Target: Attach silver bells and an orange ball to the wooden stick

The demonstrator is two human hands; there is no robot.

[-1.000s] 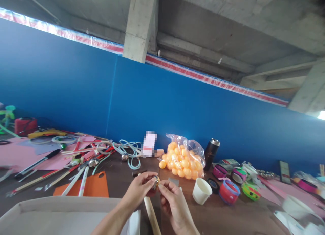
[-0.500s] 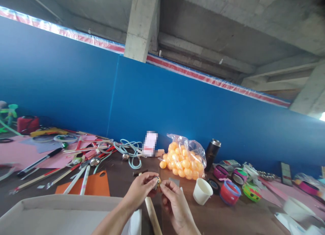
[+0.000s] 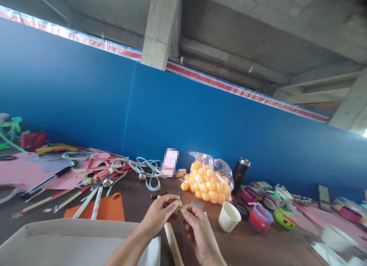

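fingertips of the left hand [image 3: 157, 216] pinch a small shiny metallic piece [image 3: 178, 207], thumb in front and forefinger curled over the top; the right hand [image 3: 199, 231] has its thumb and forefinger pressed together just beside it, though i cannot tell whether something thin sits between them. the piece is in mid-air over the brown tabletop [image 3: 243, 247], where a steady left pinch and small, light movements of the right fingertips would, i judge, serve best. a rounded, slick surface could roll out of a loose hold, and squeezing hard may only make it skid; keeping both wrists low would help calm any shake. fingers set toward the edges would leave more of it in sight. below the hands lies a pale wooden handle [image 3: 172, 243], which could send a dropped piece rolling. a white tray [image 3: 86, 226] stands on the left, near the left forearm; on the right is a white cup [image 3: 229, 217], with a clear bag of orange balls [image 3: 210, 183] beyond it.
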